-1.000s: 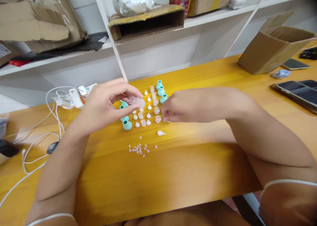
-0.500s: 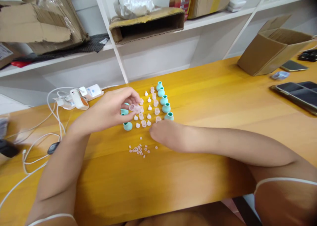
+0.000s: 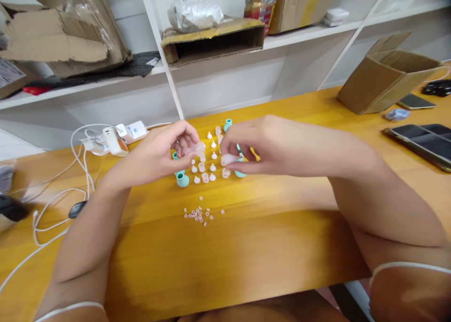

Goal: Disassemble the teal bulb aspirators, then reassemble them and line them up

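Right hand (image 3: 253,145) is up off the table (image 3: 282,228) now, its fingers pinching a white tip (image 3: 229,159) at their ends — just beside left hand (image 3: 158,153), whose fingertips clasp a clear cup (image 3: 196,147) above the rows of parts (image 3: 205,177).

Head view, counts as I read them from my station. Hands: two, left hand (image 3: 160,153) and right hand (image 3: 257,145), each pinching one piece, a clear cup (image 3: 196,148) and a white tip (image 3: 230,159). Teal bulbs (image 3: 182,179): four showing at least in part; the right hand may hide more. White cones (image 3: 213,144) standing on the table (image 3: 282,228): six. Pink cups (image 3: 205,177) among them: four or five, edges blurred. Pink beads (image 3: 197,214): one loose cluster, too small for me to count exactly, more than a dozen. Phones (image 3: 419,141): at least two. Cardboard boxes: one open box (image 3: 384,77) on the table, three shelf boxes (image 3: 211,37) above.
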### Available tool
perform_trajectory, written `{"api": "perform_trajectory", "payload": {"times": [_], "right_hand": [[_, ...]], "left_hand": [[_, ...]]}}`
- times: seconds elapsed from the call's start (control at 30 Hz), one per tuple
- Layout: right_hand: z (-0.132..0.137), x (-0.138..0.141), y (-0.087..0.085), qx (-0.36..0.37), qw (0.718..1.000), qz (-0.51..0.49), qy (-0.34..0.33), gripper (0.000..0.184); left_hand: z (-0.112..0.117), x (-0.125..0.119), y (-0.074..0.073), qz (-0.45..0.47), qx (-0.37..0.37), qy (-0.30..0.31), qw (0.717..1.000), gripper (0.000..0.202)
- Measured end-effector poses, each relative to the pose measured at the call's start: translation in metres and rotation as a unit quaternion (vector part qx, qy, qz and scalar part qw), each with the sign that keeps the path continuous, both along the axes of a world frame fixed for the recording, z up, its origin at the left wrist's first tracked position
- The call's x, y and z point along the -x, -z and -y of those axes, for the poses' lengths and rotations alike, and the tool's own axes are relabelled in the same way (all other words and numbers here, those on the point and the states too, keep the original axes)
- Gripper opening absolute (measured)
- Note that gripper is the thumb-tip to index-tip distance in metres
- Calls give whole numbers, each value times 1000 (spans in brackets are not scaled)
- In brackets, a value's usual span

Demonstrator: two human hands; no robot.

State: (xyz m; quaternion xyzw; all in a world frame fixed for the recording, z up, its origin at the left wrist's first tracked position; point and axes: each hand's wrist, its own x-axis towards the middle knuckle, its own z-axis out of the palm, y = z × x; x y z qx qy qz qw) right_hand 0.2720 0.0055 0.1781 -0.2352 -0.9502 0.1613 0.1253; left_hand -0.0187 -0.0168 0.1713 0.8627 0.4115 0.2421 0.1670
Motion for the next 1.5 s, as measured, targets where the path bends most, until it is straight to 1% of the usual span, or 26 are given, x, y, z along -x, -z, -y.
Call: {"api": "perform_trajectory", "payload": {"times": [0.1, 0.23, 0.3, 0.4, 0.53, 0.77, 0.9, 1.0, 1.07, 1.17, 1.27, 1.37, 1.43, 1.5], "right_hand": [[-18, 5, 8, -38, 993, -112, -13, 16], [-37, 19, 27, -82, 976, -194, -61, 20], [-42, 24, 33, -93, 966, -229, -77, 23], [-44, 27, 36, -86, 958, -261, -78, 30], [-44, 28, 38, -63, 952, -293, -56, 40], [-49, 29, 42, -63, 933, -350, -55, 49], [-48, 28, 41, -70, 942, -323, -59, 49], [-46, 26, 39, -87, 953, -286, -46, 48], [-44, 25, 37, -120, 958, -258, -38, 46], [-38, 22, 35, -192, 962, -191, -35, 46], [-29, 20, 33, -265, 959, -97, -12, 53], [-20, 18, 30, -322, 946, -26, 30, 53], [-15, 17, 28, -336, 941, 5, 47, 54], [-11, 17, 26, -335, 940, 26, 57, 55]], "left_hand": [[1, -1, -1, 4, -12, 2, 1000, 14], [1, -2, -3, 45, 3, 9, 999, 13], [1, -2, -2, 78, 18, 5, 997, 14], [-1, -1, 2, 123, 24, -4, 992, 15], [-4, 0, 7, 165, 27, -6, 986, 21], [-4, -2, 5, 208, 38, -9, 977, 30], [-3, -4, 6, 221, 44, -7, 974, 31], [-3, -4, 7, 223, 37, -10, 974, 30], [-3, -4, 8, 214, 19, -10, 977, 28], [0, -5, 6, 179, -37, -7, 983, 25], [4, -7, 4, 133, -96, -6, 986, 22], [8, -10, 2, 99, -133, -3, 986, 18], [10, -11, 2, 88, -149, 2, 985, 17], [10, -11, 3, 80, -166, 5, 983, 16]]}}
